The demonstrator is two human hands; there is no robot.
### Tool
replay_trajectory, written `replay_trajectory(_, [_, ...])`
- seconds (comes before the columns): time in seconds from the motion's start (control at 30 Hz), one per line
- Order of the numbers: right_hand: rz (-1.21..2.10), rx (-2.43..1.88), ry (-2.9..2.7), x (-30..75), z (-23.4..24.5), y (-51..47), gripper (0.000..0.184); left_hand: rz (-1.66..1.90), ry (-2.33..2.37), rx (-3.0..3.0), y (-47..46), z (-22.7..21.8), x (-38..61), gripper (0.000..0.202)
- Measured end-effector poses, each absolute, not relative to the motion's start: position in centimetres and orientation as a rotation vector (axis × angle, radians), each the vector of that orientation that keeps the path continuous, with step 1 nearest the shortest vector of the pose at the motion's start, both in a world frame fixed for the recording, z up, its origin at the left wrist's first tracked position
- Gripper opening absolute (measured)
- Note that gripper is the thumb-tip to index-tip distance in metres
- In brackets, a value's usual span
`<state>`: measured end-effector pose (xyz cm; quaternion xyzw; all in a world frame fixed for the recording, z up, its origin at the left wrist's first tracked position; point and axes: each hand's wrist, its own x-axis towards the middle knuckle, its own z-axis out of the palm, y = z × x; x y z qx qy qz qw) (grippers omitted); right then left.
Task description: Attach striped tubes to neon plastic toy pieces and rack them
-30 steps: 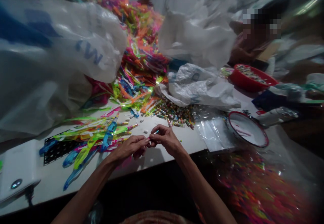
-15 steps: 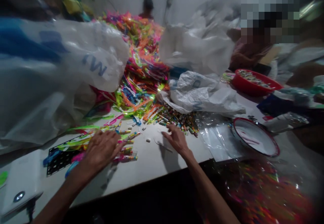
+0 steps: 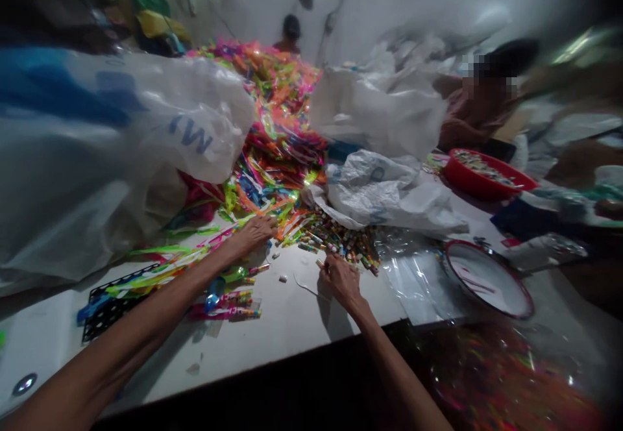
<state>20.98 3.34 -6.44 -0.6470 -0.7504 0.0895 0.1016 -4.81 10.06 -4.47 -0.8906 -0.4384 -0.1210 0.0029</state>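
Plastic bag: a big translucent white plastic bag with blue print [image 3: 146, 139] bulged over the left of the white table [image 3: 292, 327]; a nudge from the elbow could have slumped it onto the work.
Black tray: a black perforated plastic tray [image 3: 104, 307] lay under loose strips near the front edge, where a dragging forearm might have pushed it off.
Left hand: the left hand [image 3: 256, 231] lay palm down, fingers stretched flat, at the foot of the heap of neon plastic strips [image 3: 277, 152]; nothing showed clasped in it. Pulling from the bottom risked sliding the tangled heap forward.
Finished pieces: a few pink and blue strip pieces with tubes [image 3: 228, 301] lay between the arms, open to being swept aside.
Right hand: the right hand [image 3: 341, 278] was curled nearly closed at the near edge of the pile of small colourful tubes [image 3: 345, 243]; whether it pinched one could not be told. The tubes looked round enough to roll and scatter.
Plate: a white round plate with a red rim [image 3: 487, 272] overhung the table's corner and could have tipped.
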Motion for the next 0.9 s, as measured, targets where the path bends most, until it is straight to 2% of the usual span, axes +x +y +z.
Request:
replay_trajectory(0.1, [0.463, -1.847, -1.997, 20.8, -6.4, 2.9, 0.012, -0.418, -1.407, -2.756, 9.6, -3.6, -4.8, 0.021])
replay_trajectory(0.2, [0.965, -1.679, -1.545, 20.3, -5.7, 2.4, 0.009, -0.519, -1.483, -2.687, 7.4, -2.0, -4.2, 0.016])
replay_trajectory(0.3, [1.448, -1.340, -1.030, 19.5, -4.2, 1.7, 0.020, -0.951, -1.727, -2.575, 4.1, -0.1, -2.7, 0.015])
replay_trajectory(0.4, [1.706, -1.078, -0.782, 18.8, -2.6, 0.7, 0.027, -1.506, -2.189, -2.562, 0.7, 0.6, -0.6, 0.014])
replay_trajectory(0.53, [1.814, -0.981, -0.662, 18.3, -1.7, -0.3, 0.030, -1.750, -2.870, -2.887, -2.2, -0.8, 1.6, 0.017])
replay_trajectory(0.6, [1.802, -0.978, -0.676, 18.3, -1.9, -0.6, 0.033, -1.833, -3.060, -2.928, -3.1, -1.6, 2.1, 0.020])
replay_trajectory(0.9, [1.765, -1.015, -0.846, 18.8, -2.5, -1.3, 0.029, -1.884, -2.907, -3.130, -4.3, -2.0, 1.9, 0.025])
